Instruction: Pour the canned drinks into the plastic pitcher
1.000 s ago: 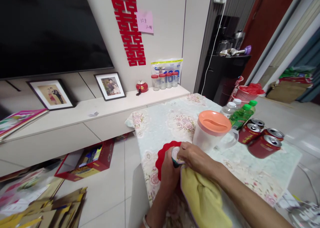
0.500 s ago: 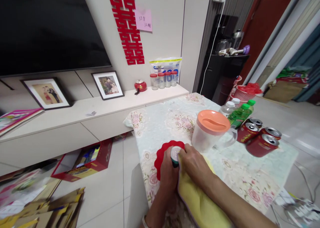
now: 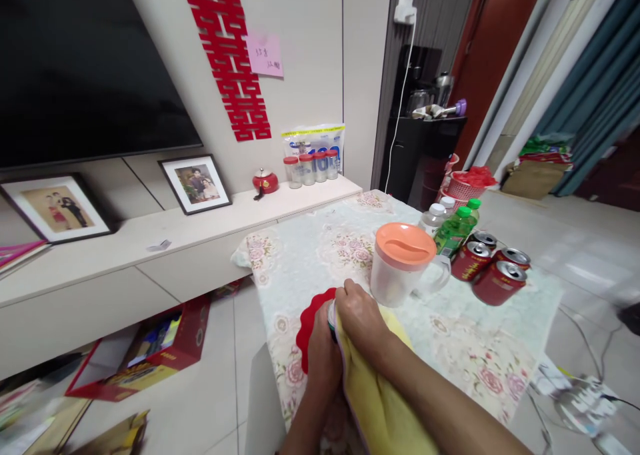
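Gripping a small container (image 3: 331,316), mostly hidden, in head view, L hand (image 3: 324,352) is closed round it at the red mat (image 3: 311,318) (resting on it or not, can't tell), & R hand (image 3: 359,314) has yellow cloth (image 3: 373,395) bunched against its top; prob. risk: slack cloth snagging, or loose L grip, tipping it. Table's (image 3: 300,255) L edge is near, lidded jug (image 3: 395,283) just beyond R hand crowds that side, w/ more open room far-L.
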{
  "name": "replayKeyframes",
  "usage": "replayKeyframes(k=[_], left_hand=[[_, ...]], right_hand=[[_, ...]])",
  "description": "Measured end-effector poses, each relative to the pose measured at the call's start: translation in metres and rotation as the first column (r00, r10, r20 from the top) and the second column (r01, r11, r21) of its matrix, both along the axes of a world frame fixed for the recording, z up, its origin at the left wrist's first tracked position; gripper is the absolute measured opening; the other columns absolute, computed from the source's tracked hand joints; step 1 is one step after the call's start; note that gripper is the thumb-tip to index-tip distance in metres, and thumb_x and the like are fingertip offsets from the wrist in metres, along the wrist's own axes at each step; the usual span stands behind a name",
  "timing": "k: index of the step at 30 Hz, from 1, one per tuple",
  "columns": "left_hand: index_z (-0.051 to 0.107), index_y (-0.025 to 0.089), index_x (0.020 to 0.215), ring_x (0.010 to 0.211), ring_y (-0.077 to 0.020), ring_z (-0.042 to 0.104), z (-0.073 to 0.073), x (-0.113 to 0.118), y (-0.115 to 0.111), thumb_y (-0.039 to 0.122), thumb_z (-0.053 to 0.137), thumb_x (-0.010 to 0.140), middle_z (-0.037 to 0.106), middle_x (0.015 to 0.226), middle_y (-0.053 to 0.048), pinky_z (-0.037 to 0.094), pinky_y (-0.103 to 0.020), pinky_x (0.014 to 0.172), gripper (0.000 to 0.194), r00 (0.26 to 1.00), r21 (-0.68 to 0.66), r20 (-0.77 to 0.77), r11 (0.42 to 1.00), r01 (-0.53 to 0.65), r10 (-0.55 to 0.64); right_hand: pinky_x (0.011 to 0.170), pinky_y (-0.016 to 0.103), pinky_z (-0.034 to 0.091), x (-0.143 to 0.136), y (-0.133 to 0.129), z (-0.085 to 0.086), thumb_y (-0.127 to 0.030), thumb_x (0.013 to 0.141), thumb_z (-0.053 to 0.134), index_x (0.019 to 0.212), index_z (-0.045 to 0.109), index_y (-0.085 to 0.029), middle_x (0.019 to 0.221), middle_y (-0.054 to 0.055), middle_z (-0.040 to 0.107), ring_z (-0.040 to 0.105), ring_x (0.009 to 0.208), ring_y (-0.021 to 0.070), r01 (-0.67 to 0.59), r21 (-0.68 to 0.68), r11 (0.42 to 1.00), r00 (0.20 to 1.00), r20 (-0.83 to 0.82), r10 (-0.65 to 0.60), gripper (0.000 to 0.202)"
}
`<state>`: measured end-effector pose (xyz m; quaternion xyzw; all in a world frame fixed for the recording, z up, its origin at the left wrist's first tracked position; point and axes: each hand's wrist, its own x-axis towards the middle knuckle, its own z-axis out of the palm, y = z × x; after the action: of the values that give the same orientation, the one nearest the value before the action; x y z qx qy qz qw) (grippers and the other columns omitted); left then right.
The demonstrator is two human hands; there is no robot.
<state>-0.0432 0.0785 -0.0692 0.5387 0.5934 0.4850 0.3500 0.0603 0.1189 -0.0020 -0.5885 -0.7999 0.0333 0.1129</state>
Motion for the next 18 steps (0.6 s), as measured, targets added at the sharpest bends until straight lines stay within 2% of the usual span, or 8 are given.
replayKeyframes(k=[3,6,8,11,13,15,17,18], left_hand=[[0.066,0.026,0.127,0.126,-0.029,0.071,0.002,0.001,-0.001,0.033,0.063,0.091,0.075,0.135,-0.01,0.054,-0.036,0.099,0.036,1.0,0.032,0.019,0.999,0.0,-0.001],[0.067,0.027,0.126,0.119,-0.0292,0.073,0.004,0.001,-0.003,0.033,0.065,0.09,0.076,0.13,-0.009,0.055,-0.037,0.095,0.037,1.0,0.014,0.011,1.0,-0.01,0.01],[0.066,0.027,0.127,0.115,-0.0292,0.074,0.005,0.0,-0.003,0.034,0.066,0.091,0.077,0.127,-0.009,0.055,-0.038,0.094,0.037,1.0,-0.018,0.002,1.0,-0.018,0.018],[0.066,0.025,0.126,0.115,-0.0297,0.073,0.005,-0.002,-0.003,0.035,0.064,0.092,0.076,0.127,-0.01,0.055,-0.04,0.096,0.036,1.0,-0.025,-0.002,1.0,0.002,-0.002],[0.066,0.025,0.125,0.115,-0.0295,0.073,0.005,-0.004,-0.002,0.036,0.066,0.09,0.076,0.126,-0.01,0.055,-0.04,0.096,0.037,1.0,-0.016,0.002,0.999,0.031,-0.031],[0.066,0.025,0.125,0.114,-0.0302,0.073,0.005,-0.005,0.0,0.038,0.072,0.085,0.076,0.123,-0.01,0.056,-0.04,0.095,0.042,0.999,-0.011,0.011,0.999,0.046,-0.046],[0.065,0.024,0.124,0.114,-0.0324,0.072,0.004,-0.005,0.004,0.038,0.08,0.076,0.075,0.122,-0.011,0.056,-0.043,0.097,0.053,0.999,-0.007,0.025,0.999,0.043,-0.043],[0.065,0.023,0.124,0.115,-0.0336,0.072,0.003,-0.005,0.005,0.038,0.083,0.071,0.075,0.122,-0.011,0.056,-0.045,0.099,0.057,0.999,-0.007,0.032,0.999,0.039,-0.039]], right_hand=[[0.067,0.028,0.049,0.002,-0.005,-0.005,0.006,0.092,0.05,0.098,0.064,-0.018,0.1,0.011,0.067,0.067,0.083,0.0213,0.076,-0.028,0.997,0.997,-0.028,-0.077,0.028],[0.064,0.029,0.047,0.007,-0.015,-0.01,0.009,0.088,0.045,0.099,0.065,-0.016,0.102,0.013,0.069,0.067,0.077,0.0202,0.099,-0.07,0.993,0.991,-0.088,-0.104,0.034],[0.066,0.03,0.047,0.014,-0.021,-0.011,0.008,0.088,0.046,0.097,0.066,-0.016,0.104,0.013,0.07,0.067,0.077,0.0202,0.067,-0.096,0.993,0.983,-0.161,-0.082,0.033],[0.075,0.03,0.051,0.03,-0.026,-0.011,-0.007,0.093,0.054,0.089,0.067,-0.019,0.097,0.008,0.073,0.069,0.082,0.0207,-0.027,-0.122,0.992,0.944,-0.329,-0.015,0.018],[0.078,0.029,0.053,0.044,-0.027,-0.012,-0.018,0.097,0.054,0.087,0.068,-0.02,0.089,0.005,0.074,0.07,0.084,0.0202,-0.06,-0.136,0.989,0.892,-0.451,-0.007,0.017],[0.081,0.03,0.056,0.057,-0.028,-0.018,-0.028,0.1,0.048,0.098,0.072,-0.019,0.094,0.006,0.078,0.073,0.088,0.021,-0.025,-0.141,0.99,0.836,-0.546,-0.057,0.026],[0.088,0.036,0.057,0.068,-0.032,-0.025,-0.039,0.101,0.045,0.111,0.074,-0.018,0.108,0.011,0.08,0.074,0.099,0.0251,0.084,-0.161,0.983,0.701,-0.692,-0.173,0.038],[0.091,0.04,0.057,0.072,-0.036,-0.029,-0.046,0.099,0.048,0.114,0.075,-0.017,0.115,0.013,0.08,0.074,0.104,0.0278,0.144,-0.19,0.971,0.587,-0.774,-0.238,0.042]])
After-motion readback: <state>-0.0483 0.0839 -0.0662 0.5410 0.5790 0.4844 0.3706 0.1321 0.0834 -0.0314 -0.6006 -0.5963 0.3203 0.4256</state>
